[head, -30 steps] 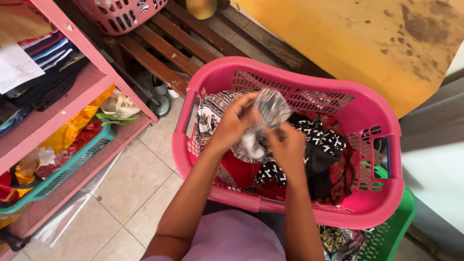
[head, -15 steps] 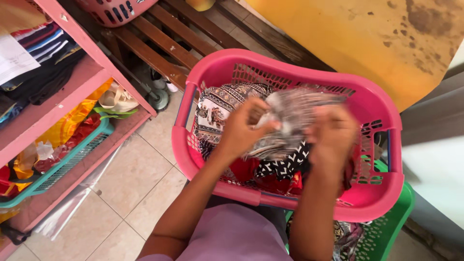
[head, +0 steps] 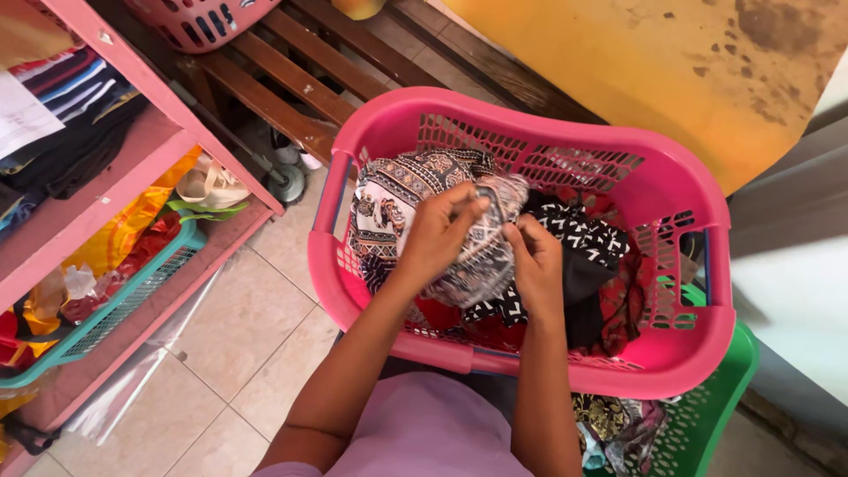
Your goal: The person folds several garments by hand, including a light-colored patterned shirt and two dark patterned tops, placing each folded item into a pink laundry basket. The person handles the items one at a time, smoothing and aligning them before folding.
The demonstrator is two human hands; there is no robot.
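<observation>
— What are the hands doing?
— The left hand (head: 439, 237) and right hand (head: 536, 265) both pinch a grey patterned cloth (head: 481, 256), held bunched over the pink basket (head: 565, 371).
— And around them?
— The pink shelf (head: 132, 177) stands at the left, the basket holds more patterned clothes (head: 397, 190), and a green basket (head: 720, 406) sits beneath it. On the shelf, a teal tray (head: 115, 309) carries an orange plastic bag (head: 124, 234); above lies a white paper sheet (head: 22, 115).

Bare forearms, no sleeves in view, lilac garment at the lap
</observation>
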